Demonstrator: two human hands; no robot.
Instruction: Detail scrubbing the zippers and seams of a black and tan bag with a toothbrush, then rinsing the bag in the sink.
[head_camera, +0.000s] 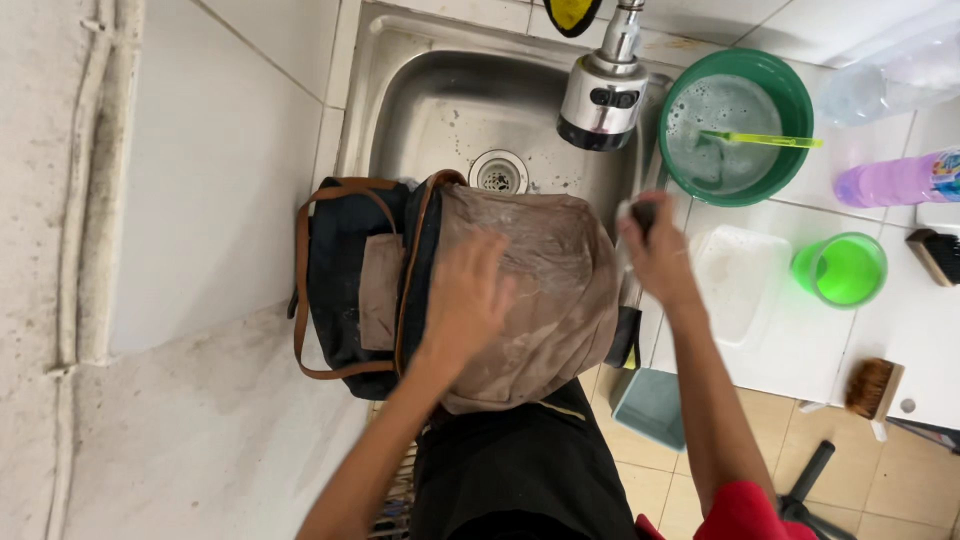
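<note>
A dark blue bag (345, 300) with brown leather straps and a wet, soapy tan front panel (560, 290) lies across the near edge of a steel sink (440, 100). My left hand (462, 300) presses flat on the tan panel, fingers spread. My right hand (655, 250) is closed on a small dark brush or sponge (640, 212) at the bag's right edge, close to the sink rim.
A tap head (603, 95) hangs over the sink. On the white counter to the right stand a green basin of soapy water (790, 90) with a toothbrush, a clear tub (735, 280), a green cup (845, 270), a purple bottle (895, 180) and two brushes (875, 388).
</note>
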